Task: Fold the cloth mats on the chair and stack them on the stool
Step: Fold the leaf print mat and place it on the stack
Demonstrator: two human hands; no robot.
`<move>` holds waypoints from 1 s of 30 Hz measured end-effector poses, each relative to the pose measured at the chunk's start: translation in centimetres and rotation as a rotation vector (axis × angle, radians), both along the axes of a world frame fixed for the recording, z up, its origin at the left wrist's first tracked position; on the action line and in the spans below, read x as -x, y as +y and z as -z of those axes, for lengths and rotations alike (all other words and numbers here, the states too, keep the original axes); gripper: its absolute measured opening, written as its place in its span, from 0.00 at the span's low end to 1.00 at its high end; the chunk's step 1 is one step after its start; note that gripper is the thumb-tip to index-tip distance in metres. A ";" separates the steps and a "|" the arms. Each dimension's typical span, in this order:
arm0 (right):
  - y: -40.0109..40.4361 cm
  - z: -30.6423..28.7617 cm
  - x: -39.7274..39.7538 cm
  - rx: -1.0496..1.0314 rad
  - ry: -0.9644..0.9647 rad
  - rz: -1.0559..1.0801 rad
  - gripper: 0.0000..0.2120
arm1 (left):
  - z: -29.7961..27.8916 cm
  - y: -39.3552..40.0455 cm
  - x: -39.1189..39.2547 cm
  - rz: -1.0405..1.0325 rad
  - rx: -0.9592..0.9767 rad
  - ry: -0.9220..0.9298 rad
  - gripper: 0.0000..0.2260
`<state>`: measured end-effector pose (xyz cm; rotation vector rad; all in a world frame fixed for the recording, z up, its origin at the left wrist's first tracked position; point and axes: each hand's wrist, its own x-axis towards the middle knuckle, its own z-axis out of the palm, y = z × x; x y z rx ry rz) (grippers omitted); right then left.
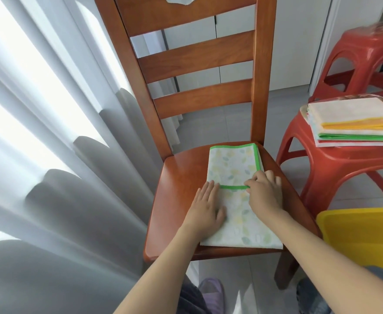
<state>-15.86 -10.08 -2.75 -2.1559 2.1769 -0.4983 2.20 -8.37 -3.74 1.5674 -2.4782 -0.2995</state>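
Note:
A white cloth mat [233,166] with a leaf print and green border lies on the seat of the wooden chair [181,177], its near part folded over so a green edge runs across the middle. My left hand [208,203] lies flat on the folded part, fingers straight. My right hand [263,191] rests at the green edge, thumb and fingers curled and pinching it. To the right, a red plastic stool [335,164] carries a stack of folded mats [353,123] with yellow, green and red borders.
A second red stool [367,53] stands farther back on the right. A yellow plastic seat [362,234] is at the right, close to the chair. Grey curtains [50,155] hang along the left. A purple slipper [211,293] shows below the chair.

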 end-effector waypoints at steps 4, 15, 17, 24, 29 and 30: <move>1.2 0.8 -0.8 -0.096 -0.198 -0.033 0.24 | 0.2 -0.4 0.4 -0.038 -0.130 -0.109 0.28; 0.7 0.1 1.0 -0.044 -0.492 0.208 0.14 | -0.9 -1.9 3.0 -0.220 -0.011 0.082 0.11; -0.1 0.0 1.7 -0.059 -0.451 0.226 0.13 | -1.3 -2.2 3.7 -0.367 -0.092 0.228 0.09; -3.1 -0.4 2.8 -0.112 -0.444 0.271 0.08 | -1.5 -4.7 3.8 -0.750 -0.167 0.577 0.13; -4.4 -0.4 3.1 -0.263 -0.453 0.301 0.15 | -0.7 -6.8 3.2 -0.871 -0.226 0.614 0.12; -4.5 -0.4 3.2 -0.265 -0.475 0.302 0.18 | -0.4 -7.0 3.1 -0.875 -0.223 0.636 0.10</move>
